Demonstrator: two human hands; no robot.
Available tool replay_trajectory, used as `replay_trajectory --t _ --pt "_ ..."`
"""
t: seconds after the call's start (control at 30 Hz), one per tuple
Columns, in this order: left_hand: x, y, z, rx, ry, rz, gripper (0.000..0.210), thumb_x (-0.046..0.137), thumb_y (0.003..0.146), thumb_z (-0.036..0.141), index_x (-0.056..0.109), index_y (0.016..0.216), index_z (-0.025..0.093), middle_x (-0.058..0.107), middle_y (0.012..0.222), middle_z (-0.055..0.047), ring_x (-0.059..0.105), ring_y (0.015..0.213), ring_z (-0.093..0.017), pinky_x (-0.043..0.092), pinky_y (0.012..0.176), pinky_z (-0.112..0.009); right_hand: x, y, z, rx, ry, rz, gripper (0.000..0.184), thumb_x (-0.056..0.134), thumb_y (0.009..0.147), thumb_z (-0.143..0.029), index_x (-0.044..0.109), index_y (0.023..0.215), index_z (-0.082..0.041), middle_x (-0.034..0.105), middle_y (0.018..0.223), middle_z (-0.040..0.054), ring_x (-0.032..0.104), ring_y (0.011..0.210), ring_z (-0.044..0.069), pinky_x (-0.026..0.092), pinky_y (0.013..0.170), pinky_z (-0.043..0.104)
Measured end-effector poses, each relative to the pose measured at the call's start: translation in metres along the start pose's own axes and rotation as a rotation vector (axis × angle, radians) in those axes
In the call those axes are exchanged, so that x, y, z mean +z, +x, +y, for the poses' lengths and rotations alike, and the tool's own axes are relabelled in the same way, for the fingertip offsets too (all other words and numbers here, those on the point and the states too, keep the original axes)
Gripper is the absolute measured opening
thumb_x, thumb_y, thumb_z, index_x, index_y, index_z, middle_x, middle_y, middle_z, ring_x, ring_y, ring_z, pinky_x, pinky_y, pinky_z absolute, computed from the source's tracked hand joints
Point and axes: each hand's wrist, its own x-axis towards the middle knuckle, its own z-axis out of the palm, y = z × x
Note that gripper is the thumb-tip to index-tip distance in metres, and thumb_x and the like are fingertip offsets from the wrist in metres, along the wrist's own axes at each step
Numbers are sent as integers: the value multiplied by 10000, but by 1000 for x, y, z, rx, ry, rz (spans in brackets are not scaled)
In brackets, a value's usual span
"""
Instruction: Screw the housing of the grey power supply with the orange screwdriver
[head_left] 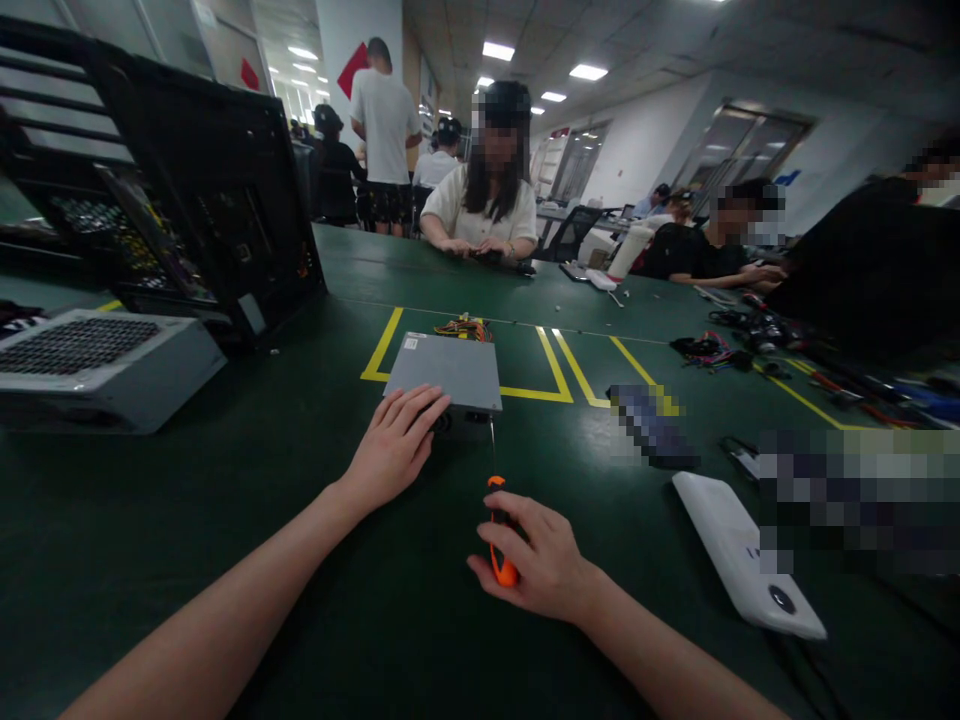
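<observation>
A grey computer power supply (454, 362) lies on the green table, its bundle of coloured cables (466, 328) at the far side. My left hand (396, 438) rests on its near left corner, fingers stretched out over the top face. In my right hand (541, 555) is a screwdriver (504, 568) with an orange and black handle, held between thumb and fingers. Its thin shaft points away from me, the tip at the near right edge of the power supply. Whether the tip sits in a screw is too small to tell.
A black computer case (202, 200) stands at the left, behind another grey power supply (97, 365). To the right lie a white power bank-like device (746, 550), a blurred dark phone-like object (651, 428) and tangled cables (709, 350). Yellow tape (532, 394) marks the table. A person (484, 205) sits opposite.
</observation>
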Motion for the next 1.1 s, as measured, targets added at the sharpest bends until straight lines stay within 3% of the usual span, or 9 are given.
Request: replay_trajectory --t 0.1,0.2,0.4,0.5,0.6,0.8,0.97,1.1 --pt "0 0 0 -6 -1 -2 482 390 851 145 345 1326 213 404 1357 -50 316 1277 -197 229 1078 -415 -2 2 0 -2 -23 -41 255 592 738 -339 561 918 -160 615 923 120 602 723 185 510 588 300" --pt "1 -1 0 -5 -2 -1 486 400 847 145 345 1325 214 407 1355 -52 319 1275 -198 230 1079 -415 -1 2 1 30 40 -6 338 565 762 -364 517 995 -123 618 928 131 616 797 184 523 626 272" --pt "0 0 0 -5 -9 2 498 402 845 140 333 1332 218 408 1353 -58 324 1272 -209 237 1072 -434 -1 2 0 3 5 -16 221 594 742 -353 558 848 -162 625 917 116 618 756 180 510 603 274" --pt "0 0 1 -8 -13 4 514 407 839 137 323 1338 224 409 1352 -61 327 1271 -215 241 1071 -439 0 3 0 -7 -3 -30 290 588 743 -351 565 948 -149 633 906 118 617 723 183 507 594 291" --pt "0 0 1 -11 -9 -4 509 403 840 139 329 1336 224 406 1355 -56 321 1275 -206 232 1079 -423 3 0 1 24 66 22 372 575 756 -347 506 1033 -108 638 911 122 626 826 181 519 660 261" --pt "0 0 1 -15 -2 4 522 415 830 140 330 1338 228 413 1350 -52 327 1272 -209 231 1081 -421 0 0 -1 24 -6 -13 188 596 739 -331 564 833 -170 624 934 112 609 752 178 501 607 284" --pt "0 -1 0 -13 -2 -6 493 397 843 145 345 1328 219 408 1355 -48 320 1275 -198 224 1083 -410 0 2 -1 23 26 11 296 585 752 -327 538 978 -140 631 915 114 619 788 180 514 626 271" --pt "0 0 1 -11 -5 -4 490 403 842 147 350 1324 218 407 1355 -49 316 1277 -199 221 1085 -411 0 0 -2 36 36 56 233 597 744 -319 530 879 -141 615 930 130 616 820 177 511 624 244"
